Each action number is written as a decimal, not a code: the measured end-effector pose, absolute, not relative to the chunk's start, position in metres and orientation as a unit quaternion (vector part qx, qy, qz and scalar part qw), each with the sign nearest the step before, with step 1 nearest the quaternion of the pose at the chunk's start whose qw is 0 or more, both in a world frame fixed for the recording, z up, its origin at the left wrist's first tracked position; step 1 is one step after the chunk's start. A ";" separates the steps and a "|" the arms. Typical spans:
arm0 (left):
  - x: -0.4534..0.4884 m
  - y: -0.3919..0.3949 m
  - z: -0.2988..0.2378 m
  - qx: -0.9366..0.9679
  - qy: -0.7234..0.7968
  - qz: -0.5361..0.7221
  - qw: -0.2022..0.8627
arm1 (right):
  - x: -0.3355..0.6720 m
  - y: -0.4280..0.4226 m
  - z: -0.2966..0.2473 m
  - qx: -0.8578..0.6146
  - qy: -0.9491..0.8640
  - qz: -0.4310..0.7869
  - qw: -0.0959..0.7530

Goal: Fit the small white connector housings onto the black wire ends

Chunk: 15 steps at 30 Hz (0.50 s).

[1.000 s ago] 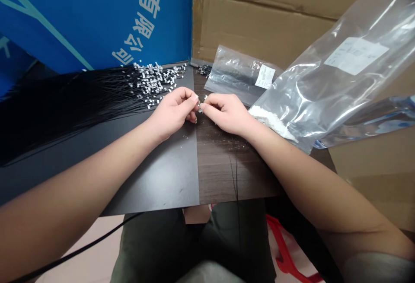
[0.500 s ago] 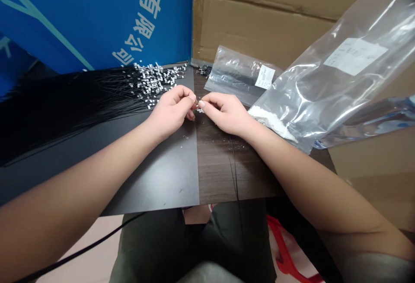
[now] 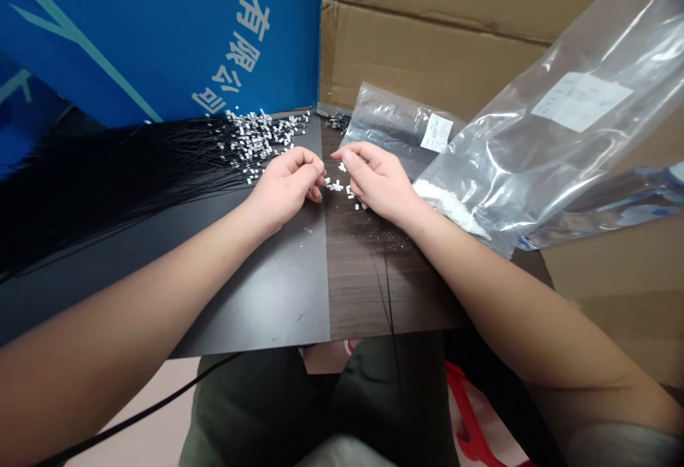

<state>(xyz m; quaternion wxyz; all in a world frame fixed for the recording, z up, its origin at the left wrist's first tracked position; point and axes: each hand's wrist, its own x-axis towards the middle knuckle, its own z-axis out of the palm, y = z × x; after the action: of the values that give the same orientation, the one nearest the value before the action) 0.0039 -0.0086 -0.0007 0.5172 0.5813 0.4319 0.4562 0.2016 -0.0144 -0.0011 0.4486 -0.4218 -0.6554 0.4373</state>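
Note:
My left hand (image 3: 291, 182) hovers over the table with thumb and forefinger pinched together. Whatever is between its fingertips is too small to make out. To its right, my right hand (image 3: 377, 178) has its forefinger stretched out and its thumb slightly apart, and no object shows in it. Small loose white connector housings (image 3: 335, 186) lie on the dark wood between and below the hands. Beyond my left hand spreads a heap of black wires (image 3: 122, 157) whose ends carry white connectors (image 3: 254, 132). A thin black wire (image 3: 389, 289) runs over the table's front edge.
A large clear bag (image 3: 534, 139) with white pieces at its bottom leans at the right. Behind my right hand lies a smaller labelled bag (image 3: 395, 121). A blue panel (image 3: 160, 32) and a cardboard wall (image 3: 427, 46) border the table's back.
My right hand has drawn slightly away from the left, its thumb and forefinger parting. More loose white housings now show between the hands. My left hand keeps its pinch.

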 end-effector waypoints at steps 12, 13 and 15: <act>0.003 -0.011 0.001 0.618 0.422 0.434 0.502 | 0.202 -0.016 0.004 -0.404 -0.735 0.405 0.363; 0.003 -0.011 0.002 0.628 0.418 0.428 0.498 | 0.202 -0.016 0.004 -0.408 -0.738 0.402 0.357; 0.003 -0.013 0.004 0.643 0.411 0.419 0.493 | 0.203 -0.016 0.003 -0.411 -0.746 0.394 0.346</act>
<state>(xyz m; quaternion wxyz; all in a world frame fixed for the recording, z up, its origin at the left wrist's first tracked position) 0.0026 -0.0126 0.0040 0.4928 0.6426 0.4109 0.4188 0.2027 -0.0161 0.0033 0.3456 -0.4110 -0.7458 0.3941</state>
